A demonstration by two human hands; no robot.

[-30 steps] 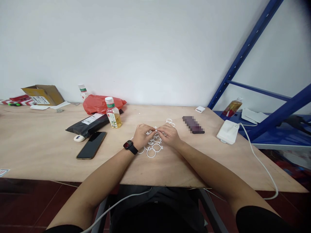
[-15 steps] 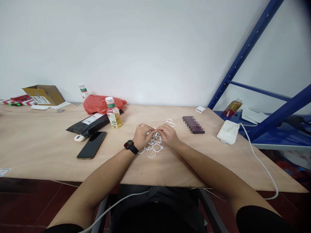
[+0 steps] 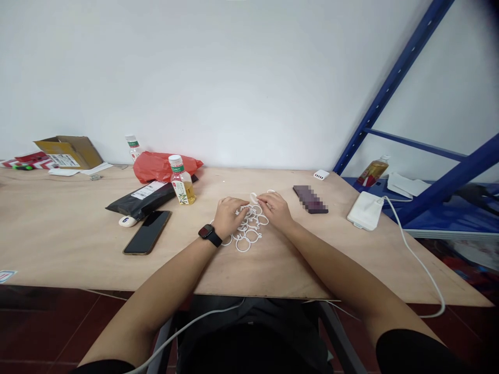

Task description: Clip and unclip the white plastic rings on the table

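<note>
A pile of white plastic curtain rings point(image 3: 244, 244), some with small tabs, lies on the table between my hands. My right hand point(image 3: 277, 210) pinches one white curtain ring point(image 3: 253, 198) by its edge, lifted at the far side of the pile. Over the pile's left side rests my left hand point(image 3: 229, 215), wearing a black watch point(image 3: 209, 235); its thumb and fingers are apart, with rings showing between them. Part of another white ring point(image 3: 271, 191) shows just beyond my right hand's fingers.
Left of my hands are a drink bottle point(image 3: 181, 182), a red bag point(image 3: 152, 166), a black parcel point(image 3: 136, 202) and a phone point(image 3: 147, 234). To the right lie a dark pixelated object point(image 3: 311, 199), a white power bank point(image 3: 365, 210) with a cable, and a blue rack point(image 3: 393, 78).
My fingertips, close together before, have separated. My right hand has moved slightly up and right with a ring, now covering most of the loose rings beyond it. The left hand has barely moved.
</note>
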